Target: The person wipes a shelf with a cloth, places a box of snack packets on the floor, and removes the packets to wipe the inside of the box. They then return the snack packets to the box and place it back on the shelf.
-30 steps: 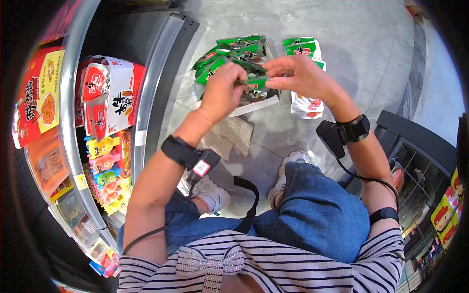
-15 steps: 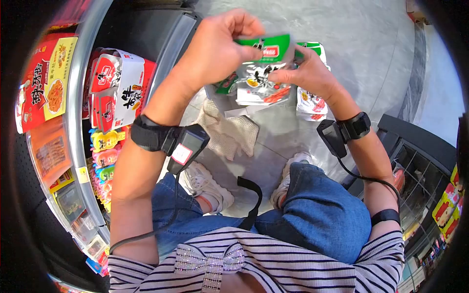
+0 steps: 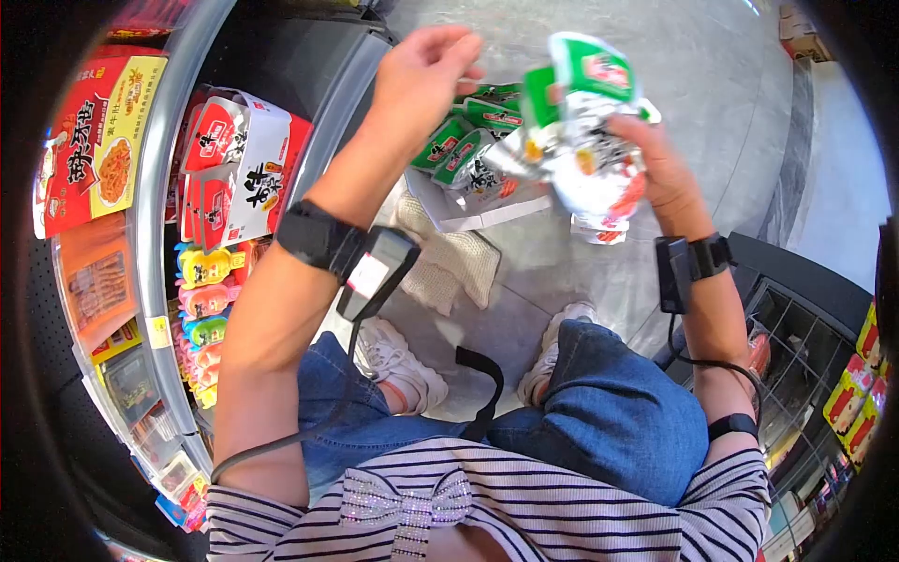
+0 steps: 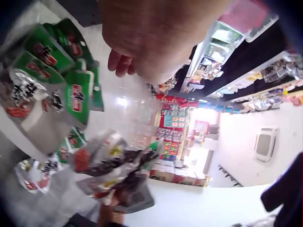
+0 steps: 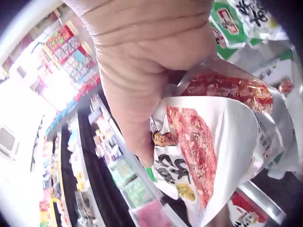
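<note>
Knit fabric (image 3: 473, 262), beige, is spread on floor (image 3: 529, 267). Just beyond, green-topped packets (image 3: 468, 155) are held in open box (image 3: 492, 215). Beside and above it, foil packets (image 3: 599, 155), blurred, are pinched by right hand's (image 3: 667, 178) thumb and fingers. Left hand (image 3: 417, 84) is raised empty, fingers loosely curled.

shop; racks of packaged snacks (image 3: 100, 145); price tag (image 3: 158, 332) on shelf edge (image 3: 150, 234)
</note>
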Motion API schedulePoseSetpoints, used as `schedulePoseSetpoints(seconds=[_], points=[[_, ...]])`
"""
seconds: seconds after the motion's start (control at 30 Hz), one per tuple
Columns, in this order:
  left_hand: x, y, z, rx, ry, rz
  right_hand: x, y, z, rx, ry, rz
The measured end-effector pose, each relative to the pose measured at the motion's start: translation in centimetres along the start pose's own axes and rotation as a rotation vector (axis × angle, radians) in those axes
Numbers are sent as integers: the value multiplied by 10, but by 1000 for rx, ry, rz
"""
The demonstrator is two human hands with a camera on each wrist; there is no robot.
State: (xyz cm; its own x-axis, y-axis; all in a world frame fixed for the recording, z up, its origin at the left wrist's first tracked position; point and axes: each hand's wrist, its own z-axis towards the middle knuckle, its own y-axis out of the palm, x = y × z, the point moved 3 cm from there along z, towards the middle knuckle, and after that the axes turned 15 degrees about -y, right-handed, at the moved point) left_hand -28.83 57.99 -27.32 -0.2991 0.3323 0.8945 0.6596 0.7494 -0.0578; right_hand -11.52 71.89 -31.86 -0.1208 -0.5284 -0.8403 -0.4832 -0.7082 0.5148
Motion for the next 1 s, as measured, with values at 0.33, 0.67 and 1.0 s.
schedulePoseSetpoints(seconds=[0.33, 0.67, 1.0], points=[[-111, -18, -33, 123, 66, 785, 39, -138, -28, 132, 442, -372], [-104, -19, -28, 326, 204, 1174, 28, -92, -12, 53, 316, -898], [-72, -28, -28, 210, 245, 870, 24, -76, -9, -218, 286, -1170]])
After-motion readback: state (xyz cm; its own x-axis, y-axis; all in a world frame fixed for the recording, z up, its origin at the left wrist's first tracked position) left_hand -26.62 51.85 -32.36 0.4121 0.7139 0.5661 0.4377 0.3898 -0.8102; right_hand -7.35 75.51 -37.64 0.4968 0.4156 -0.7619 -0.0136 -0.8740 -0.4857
